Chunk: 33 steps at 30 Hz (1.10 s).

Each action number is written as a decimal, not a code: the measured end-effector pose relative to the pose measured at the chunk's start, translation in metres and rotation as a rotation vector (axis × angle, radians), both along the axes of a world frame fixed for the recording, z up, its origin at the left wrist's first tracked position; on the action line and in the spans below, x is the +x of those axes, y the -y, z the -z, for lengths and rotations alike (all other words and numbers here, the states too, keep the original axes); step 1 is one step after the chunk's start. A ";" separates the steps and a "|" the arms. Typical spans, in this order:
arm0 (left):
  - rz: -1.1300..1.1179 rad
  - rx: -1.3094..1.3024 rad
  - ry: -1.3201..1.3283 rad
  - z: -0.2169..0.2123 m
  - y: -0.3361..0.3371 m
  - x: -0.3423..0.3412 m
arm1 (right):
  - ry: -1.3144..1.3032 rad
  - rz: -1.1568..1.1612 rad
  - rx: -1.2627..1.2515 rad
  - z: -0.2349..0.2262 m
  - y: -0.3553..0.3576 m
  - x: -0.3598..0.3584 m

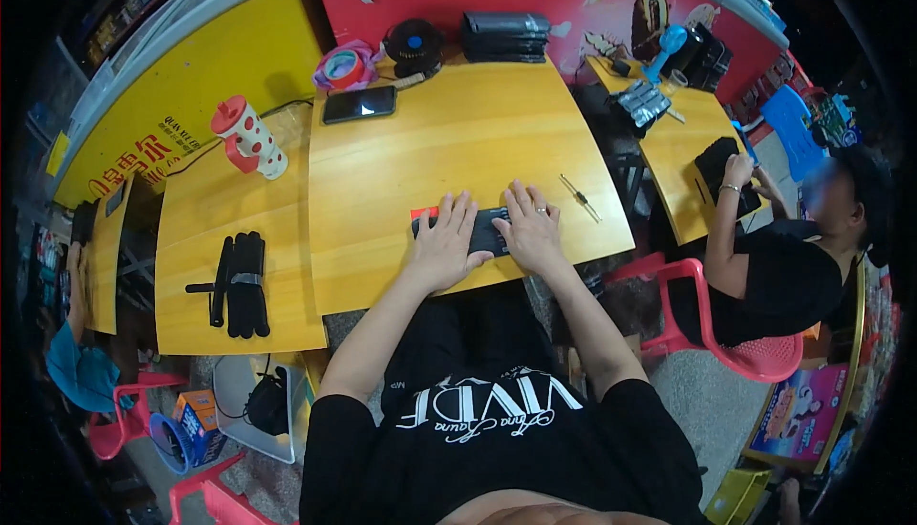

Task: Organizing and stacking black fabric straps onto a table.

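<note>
A flat black pad-like item [485,231] with a red edge at its left lies near the front edge of the yellow wooden table [458,143]. My left hand [446,245] rests flat on its left part, fingers spread. My right hand [529,229], with a ring on one finger, presses flat on its right part. Both palms face down and neither hand grips anything. A thin dark tool [579,197] lies on the table just right of my right hand.
A black phone [359,104], a tape roll [344,68], a small fan [414,46] and stacked black items [505,36] sit at the table's far edge. The left table holds a red-dotted cup [248,138] and a black bundle [241,283]. A person [793,257] on a red chair works at the right.
</note>
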<state>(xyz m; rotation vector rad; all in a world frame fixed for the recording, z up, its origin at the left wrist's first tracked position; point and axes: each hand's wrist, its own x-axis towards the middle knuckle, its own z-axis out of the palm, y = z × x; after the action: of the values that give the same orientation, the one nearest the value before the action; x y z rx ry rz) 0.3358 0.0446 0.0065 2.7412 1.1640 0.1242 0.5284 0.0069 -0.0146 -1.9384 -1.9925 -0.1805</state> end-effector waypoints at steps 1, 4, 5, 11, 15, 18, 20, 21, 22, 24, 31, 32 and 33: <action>0.006 -0.012 -0.022 0.001 0.001 0.000 | -0.023 -0.002 -0.031 0.001 0.003 0.002; -0.052 0.022 0.105 0.008 0.004 -0.006 | -0.118 0.036 -0.041 0.010 -0.001 0.005; -0.114 0.027 0.197 0.007 0.008 -0.008 | -0.117 0.036 -0.028 0.006 0.001 0.002; -0.099 0.010 0.119 0.019 -0.004 -0.018 | 0.024 0.066 0.109 0.002 0.003 -0.004; -0.153 0.060 0.428 0.033 -0.014 -0.028 | -0.148 0.197 -0.009 -0.015 0.015 -0.011; -0.199 0.103 0.218 0.024 0.019 -0.022 | -0.219 0.334 -0.075 -0.021 0.014 -0.014; -0.183 0.095 0.219 0.022 0.033 -0.014 | -0.289 0.382 -0.120 -0.026 0.009 -0.012; -0.167 0.090 0.225 0.020 0.037 -0.010 | -0.396 0.413 -0.161 -0.028 0.005 -0.007; -0.184 0.079 0.184 0.022 0.043 -0.007 | -0.503 0.442 -0.201 -0.028 0.003 -0.004; -0.178 0.099 0.202 0.024 0.045 -0.007 | -0.497 0.455 -0.192 -0.022 -0.002 0.001; -0.174 0.150 0.332 0.026 0.046 -0.018 | -0.436 0.453 -0.225 -0.022 -0.014 0.001; -0.176 0.146 0.340 0.024 0.047 -0.017 | -0.426 0.454 -0.226 -0.018 -0.015 -0.002; -0.189 0.115 0.321 0.022 0.047 -0.017 | -0.382 0.373 -0.128 -0.012 -0.012 -0.006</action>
<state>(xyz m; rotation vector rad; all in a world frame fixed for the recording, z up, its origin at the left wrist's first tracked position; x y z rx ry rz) 0.3192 -0.0028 -0.0152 2.5671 1.3506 0.6470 0.5226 0.0187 -0.0028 -2.2130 -1.4235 0.2169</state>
